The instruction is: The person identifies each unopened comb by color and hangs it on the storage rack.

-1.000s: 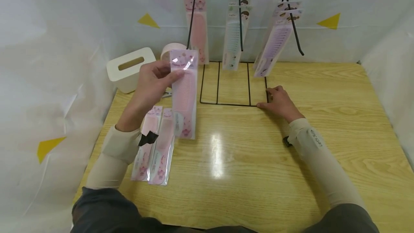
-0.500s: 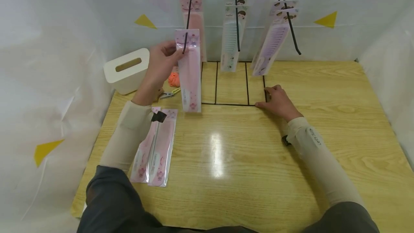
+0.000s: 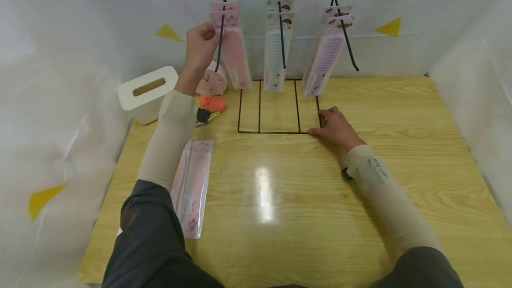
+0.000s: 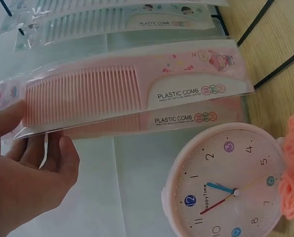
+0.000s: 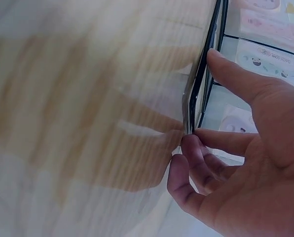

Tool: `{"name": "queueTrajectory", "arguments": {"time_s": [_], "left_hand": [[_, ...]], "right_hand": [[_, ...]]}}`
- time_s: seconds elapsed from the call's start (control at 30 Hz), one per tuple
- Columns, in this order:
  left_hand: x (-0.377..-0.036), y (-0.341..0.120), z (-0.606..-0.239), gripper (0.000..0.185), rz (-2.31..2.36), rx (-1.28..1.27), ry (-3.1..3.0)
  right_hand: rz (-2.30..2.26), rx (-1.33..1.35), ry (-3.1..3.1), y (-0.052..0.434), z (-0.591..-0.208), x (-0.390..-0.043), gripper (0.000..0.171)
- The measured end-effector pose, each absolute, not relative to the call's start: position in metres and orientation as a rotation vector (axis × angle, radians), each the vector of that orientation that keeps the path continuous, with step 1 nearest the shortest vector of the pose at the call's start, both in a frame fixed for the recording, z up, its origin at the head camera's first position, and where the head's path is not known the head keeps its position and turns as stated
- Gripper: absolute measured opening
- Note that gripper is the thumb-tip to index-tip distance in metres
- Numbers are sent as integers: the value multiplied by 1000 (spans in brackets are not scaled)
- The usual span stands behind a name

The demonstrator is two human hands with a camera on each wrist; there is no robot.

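Observation:
My left hand (image 3: pixel 201 46) is raised at the left hook of a black wire display rack (image 3: pixel 276 133). It pinches a pink packaged comb (image 4: pixel 83 94) near its header, thumb in front and fingers behind. The hook passes through the pack, and a second pink pack (image 4: pixel 196 117) hangs just behind it. At the rack's front right base corner, my right hand (image 3: pixel 336 128) grips the wire between thumb and fingers. Teal comb packs (image 3: pixel 275 54) hang on the middle hook, purple ones (image 3: pixel 326 59) on the right hook.
Pink comb packs (image 3: pixel 196 186) lie on the table at left, partly under the left arm. A white tissue box (image 3: pixel 147 92), a pink alarm clock (image 4: pixel 231 192) and a ball of orange yarn (image 3: pixel 216 103) stand left of the rack. White sheeting surrounds the table.
My left hand has carried the pink comb pack up and back along the left hook, up to the pack hanging there. The right hand stays at the rack corner; the head view has shifted slightly.

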State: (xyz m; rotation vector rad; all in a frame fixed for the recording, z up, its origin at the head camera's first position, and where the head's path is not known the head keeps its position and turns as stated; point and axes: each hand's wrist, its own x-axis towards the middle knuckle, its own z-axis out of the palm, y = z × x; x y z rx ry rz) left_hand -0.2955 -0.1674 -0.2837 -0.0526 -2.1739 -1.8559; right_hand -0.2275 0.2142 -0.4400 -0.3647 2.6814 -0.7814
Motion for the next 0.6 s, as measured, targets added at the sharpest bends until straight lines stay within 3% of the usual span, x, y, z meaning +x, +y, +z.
{"name": "queueTrajectory", "arguments": {"time_s": [0.3,0.6], "left_hand": [[-290,-174,-285,36,-1855,13,-2287],[-254,-200,-310,38,-1356,-55,-2845]], "right_hand": [[-766,-325,2680,215,-434,-226,86],[-756,-314,2690,219,-432,-227,86]]}}
